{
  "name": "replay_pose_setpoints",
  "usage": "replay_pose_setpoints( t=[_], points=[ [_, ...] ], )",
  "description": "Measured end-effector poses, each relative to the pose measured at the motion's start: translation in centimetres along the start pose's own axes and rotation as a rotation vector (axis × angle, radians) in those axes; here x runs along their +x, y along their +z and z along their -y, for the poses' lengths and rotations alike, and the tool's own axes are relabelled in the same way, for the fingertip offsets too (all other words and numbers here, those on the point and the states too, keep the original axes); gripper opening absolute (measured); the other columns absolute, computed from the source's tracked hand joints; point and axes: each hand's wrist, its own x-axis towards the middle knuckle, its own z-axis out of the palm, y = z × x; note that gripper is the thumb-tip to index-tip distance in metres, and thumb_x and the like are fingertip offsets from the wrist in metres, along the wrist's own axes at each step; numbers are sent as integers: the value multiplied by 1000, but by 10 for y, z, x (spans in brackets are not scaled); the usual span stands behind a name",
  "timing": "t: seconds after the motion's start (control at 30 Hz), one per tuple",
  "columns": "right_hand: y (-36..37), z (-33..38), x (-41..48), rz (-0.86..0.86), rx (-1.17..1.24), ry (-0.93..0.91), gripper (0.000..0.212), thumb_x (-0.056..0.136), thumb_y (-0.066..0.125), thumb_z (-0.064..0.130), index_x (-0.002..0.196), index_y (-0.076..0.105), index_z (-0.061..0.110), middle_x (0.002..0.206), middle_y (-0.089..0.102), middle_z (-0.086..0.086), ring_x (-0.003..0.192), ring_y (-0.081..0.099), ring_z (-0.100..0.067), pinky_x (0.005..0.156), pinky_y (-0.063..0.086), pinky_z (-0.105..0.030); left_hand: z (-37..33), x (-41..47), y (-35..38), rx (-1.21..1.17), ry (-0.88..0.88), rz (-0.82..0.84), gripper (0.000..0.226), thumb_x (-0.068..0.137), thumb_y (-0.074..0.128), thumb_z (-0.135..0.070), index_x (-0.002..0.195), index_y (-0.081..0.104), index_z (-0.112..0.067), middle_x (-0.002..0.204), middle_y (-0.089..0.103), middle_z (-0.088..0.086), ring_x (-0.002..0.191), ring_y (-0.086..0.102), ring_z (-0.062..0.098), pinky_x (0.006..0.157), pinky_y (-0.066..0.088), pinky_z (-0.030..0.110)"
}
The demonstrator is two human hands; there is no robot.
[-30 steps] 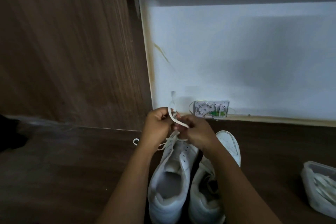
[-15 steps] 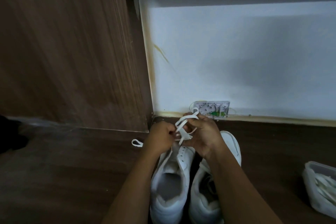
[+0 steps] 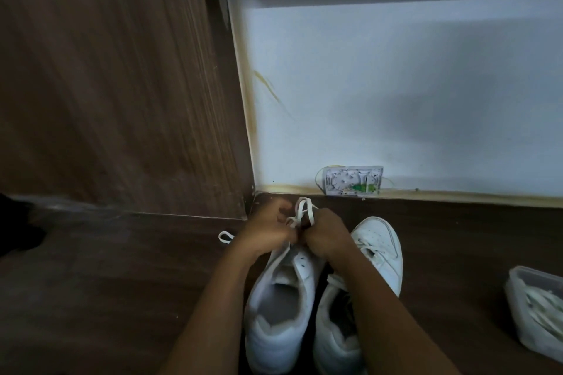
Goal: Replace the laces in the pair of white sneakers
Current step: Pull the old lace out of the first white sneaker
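Two white sneakers stand side by side on the dark floor, toes pointing away from me: the left sneaker [image 3: 283, 298] and the right sneaker [image 3: 377, 256]. My left hand [image 3: 268, 230] and my right hand [image 3: 324, 234] meet over the toe end of the left sneaker. Both pinch its white lace [image 3: 303, 210], which loops up between the fingers. A free end of the lace [image 3: 225, 236] lies on the floor left of my left hand. My right forearm hides part of the right sneaker.
A clear plastic container [image 3: 539, 310] with white laces inside sits on the floor at the right edge. A wooden panel [image 3: 115, 85] rises at the left, a white wall [image 3: 396, 100] ahead with a small wall box [image 3: 353, 179] at its base.
Both hands have moved slightly lower and closer together over the left sneaker. The lace loop, held high a second ago, now stands shorter between the fingers.
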Motion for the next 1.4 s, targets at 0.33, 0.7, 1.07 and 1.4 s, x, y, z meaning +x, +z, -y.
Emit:
replay_pose_setpoints(
  t=[0.33,0.7,1.07,1.4],
  points=[
    [1,5,0,28,-14,107,29,86,54,19,99,67,-3,106,67,-20,102,61,-32,60,34,-26,4,-1,6,512,-61,-124,17,73,62,-16,59,54,-8,72,64,13,74,64,25,53,35,25],
    [6,10,-4,20,9,32,31,78,39,34,55,44,15,95,67,-19,95,62,-32,56,29,-23,5,0,10,536,99,-195,24,79,54,-5,93,73,-10,94,70,10,92,63,24,73,45,27],
    [-44,53,-25,5,860,-202,9,87,63,3,81,68,0,59,62,1,47,55,-5,45,43,-16,-2,-2,6,220,273,8,30,71,59,-1,76,70,-29,77,69,-9,81,64,8,74,50,24],
    [-38,14,-5,4,-275,-37,24,72,63,15,54,49,6,54,44,-7,48,43,-15,51,39,-23,-1,-5,-4,-328,55,-162,53,100,40,-27,53,53,-7,40,49,-5,46,44,9,51,36,19]
  ],
)
